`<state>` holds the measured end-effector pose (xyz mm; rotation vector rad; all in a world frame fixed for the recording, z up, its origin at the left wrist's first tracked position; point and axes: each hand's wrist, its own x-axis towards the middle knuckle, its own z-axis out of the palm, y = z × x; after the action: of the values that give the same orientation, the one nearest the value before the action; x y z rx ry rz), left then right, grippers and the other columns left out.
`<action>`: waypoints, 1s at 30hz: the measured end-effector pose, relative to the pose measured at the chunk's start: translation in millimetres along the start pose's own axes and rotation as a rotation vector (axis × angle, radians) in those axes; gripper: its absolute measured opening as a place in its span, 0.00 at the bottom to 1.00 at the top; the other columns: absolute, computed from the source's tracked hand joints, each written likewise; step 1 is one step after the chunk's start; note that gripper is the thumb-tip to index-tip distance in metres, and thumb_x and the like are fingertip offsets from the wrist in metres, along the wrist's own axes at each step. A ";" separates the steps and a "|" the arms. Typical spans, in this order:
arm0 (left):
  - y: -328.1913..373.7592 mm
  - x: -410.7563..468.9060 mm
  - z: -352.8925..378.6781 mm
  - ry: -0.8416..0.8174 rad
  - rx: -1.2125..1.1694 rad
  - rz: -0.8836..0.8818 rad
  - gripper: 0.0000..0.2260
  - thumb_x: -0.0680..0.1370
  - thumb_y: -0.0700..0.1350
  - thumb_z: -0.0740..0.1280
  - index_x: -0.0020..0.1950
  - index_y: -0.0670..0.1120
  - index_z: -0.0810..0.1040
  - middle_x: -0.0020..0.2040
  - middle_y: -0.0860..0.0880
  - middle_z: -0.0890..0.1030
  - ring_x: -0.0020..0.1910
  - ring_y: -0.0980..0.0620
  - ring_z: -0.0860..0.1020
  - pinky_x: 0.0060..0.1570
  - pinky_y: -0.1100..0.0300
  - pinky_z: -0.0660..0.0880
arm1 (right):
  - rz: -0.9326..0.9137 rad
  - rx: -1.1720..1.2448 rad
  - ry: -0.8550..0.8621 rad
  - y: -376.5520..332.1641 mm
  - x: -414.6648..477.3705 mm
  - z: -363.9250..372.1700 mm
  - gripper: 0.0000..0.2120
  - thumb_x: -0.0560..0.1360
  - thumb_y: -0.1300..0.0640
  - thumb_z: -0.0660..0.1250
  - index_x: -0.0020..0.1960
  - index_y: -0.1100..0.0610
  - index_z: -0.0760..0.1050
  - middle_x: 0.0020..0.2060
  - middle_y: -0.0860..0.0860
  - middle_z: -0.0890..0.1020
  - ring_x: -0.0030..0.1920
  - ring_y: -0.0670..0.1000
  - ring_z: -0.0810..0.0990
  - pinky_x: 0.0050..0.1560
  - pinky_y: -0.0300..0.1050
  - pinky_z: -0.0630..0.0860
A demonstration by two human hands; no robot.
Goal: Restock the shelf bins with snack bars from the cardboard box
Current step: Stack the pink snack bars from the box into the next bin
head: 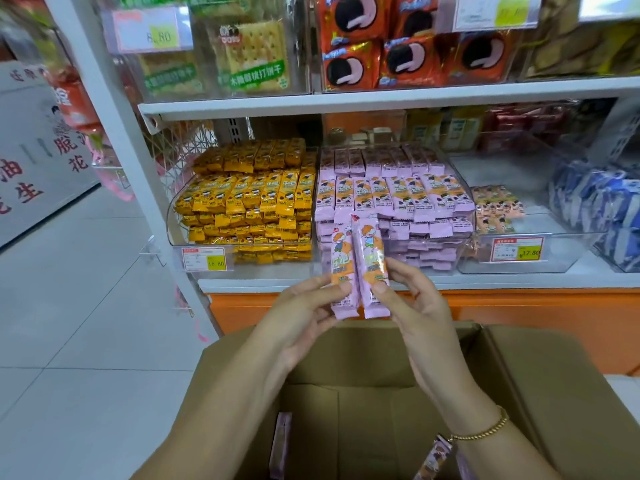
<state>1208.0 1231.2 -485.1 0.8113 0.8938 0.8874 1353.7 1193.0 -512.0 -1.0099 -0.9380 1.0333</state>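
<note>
Two pink snack bars (360, 258) stand upright side by side above the open cardboard box (540, 382). My left hand (304, 313) pinches the left bar and my right hand (415, 306) pinches the right one. Just behind them on the shelf is the clear bin of pink bars (394, 202), stacked full. A bin of yellow bars (249, 199) sits to its left. A bin with a few peach bars (498, 209) sits to its right. Loose pink bars (280, 445) lie low inside the box.
The white shelf edge (485, 280) runs above an orange base panel (519, 317). A bin of blue packets (595, 202) stands at far right. Cracker and cookie packs fill the upper shelf (381, 98). Tiled floor (86, 306) opens to the left.
</note>
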 end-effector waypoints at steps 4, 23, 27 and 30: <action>7.0 5.1 2.5 -0.018 0.058 0.073 0.20 0.69 0.36 0.71 0.61 0.41 0.77 0.54 0.40 0.83 0.50 0.45 0.82 0.51 0.57 0.80 | -0.066 -0.135 -0.001 -3.2 7.4 -0.3 0.16 0.74 0.61 0.70 0.61 0.50 0.76 0.53 0.49 0.81 0.48 0.43 0.82 0.45 0.35 0.77; 53.5 39.2 17.7 -0.029 0.232 0.414 0.12 0.77 0.42 0.65 0.60 0.44 0.78 0.53 0.44 0.83 0.50 0.51 0.81 0.48 0.63 0.78 | -0.438 -0.843 0.129 -30.8 70.4 35.6 0.30 0.69 0.49 0.71 0.69 0.51 0.67 0.60 0.49 0.73 0.59 0.47 0.69 0.50 0.30 0.62; 60.9 57.7 2.5 0.321 0.876 0.604 0.20 0.78 0.46 0.66 0.70 0.48 0.71 0.66 0.51 0.75 0.66 0.55 0.72 0.64 0.60 0.68 | -0.391 -0.876 0.178 -50.6 120.7 36.4 0.23 0.70 0.50 0.68 0.63 0.48 0.67 0.51 0.52 0.73 0.51 0.54 0.71 0.45 0.48 0.68; 59.7 63.7 -9.0 0.420 1.201 0.600 0.24 0.78 0.48 0.65 0.73 0.45 0.66 0.72 0.48 0.68 0.71 0.51 0.64 0.67 0.62 0.60 | -0.312 -0.987 0.215 -60.1 166.0 38.2 0.21 0.72 0.48 0.67 0.63 0.51 0.68 0.48 0.56 0.70 0.51 0.61 0.72 0.47 0.54 0.74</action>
<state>1204.5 1313.9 -455.8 2.0510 1.6301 1.0156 1371.8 1348.7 -422.4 -1.6615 -1.4018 0.1367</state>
